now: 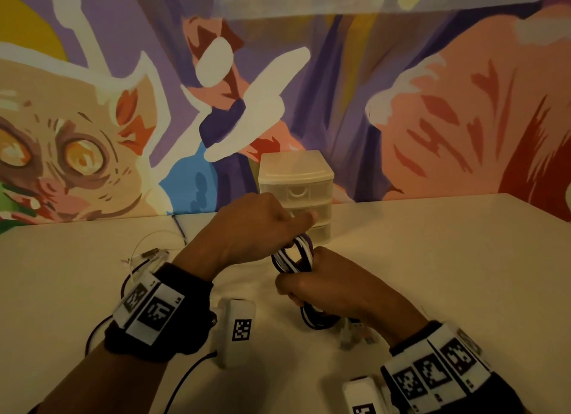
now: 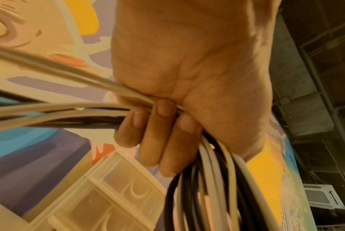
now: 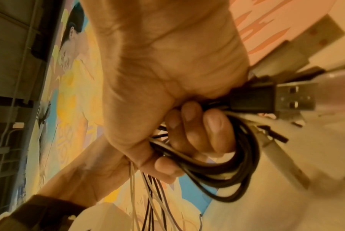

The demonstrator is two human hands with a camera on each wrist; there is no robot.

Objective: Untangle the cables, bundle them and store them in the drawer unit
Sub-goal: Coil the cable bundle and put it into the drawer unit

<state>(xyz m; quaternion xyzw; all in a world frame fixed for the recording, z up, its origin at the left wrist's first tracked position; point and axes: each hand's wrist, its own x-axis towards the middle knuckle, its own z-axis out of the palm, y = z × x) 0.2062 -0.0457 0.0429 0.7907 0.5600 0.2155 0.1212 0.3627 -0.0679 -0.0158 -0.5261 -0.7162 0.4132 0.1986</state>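
Note:
A coil of black and white cables hangs over the white table, in front of a small translucent drawer unit whose three drawers are closed. My left hand grips the coil's upper loop, fingers curled round the strands. My right hand grips the lower part of the same coil; its fingers wrap the black loops. A black USB plug sticks out beside them. The drawer unit shows just beyond the left hand.
More loose cables with clear plugs lie on the table to the left. A thin black cable runs along the near side. Cable ends trail below my right hand. A painted wall stands right behind the drawer unit.

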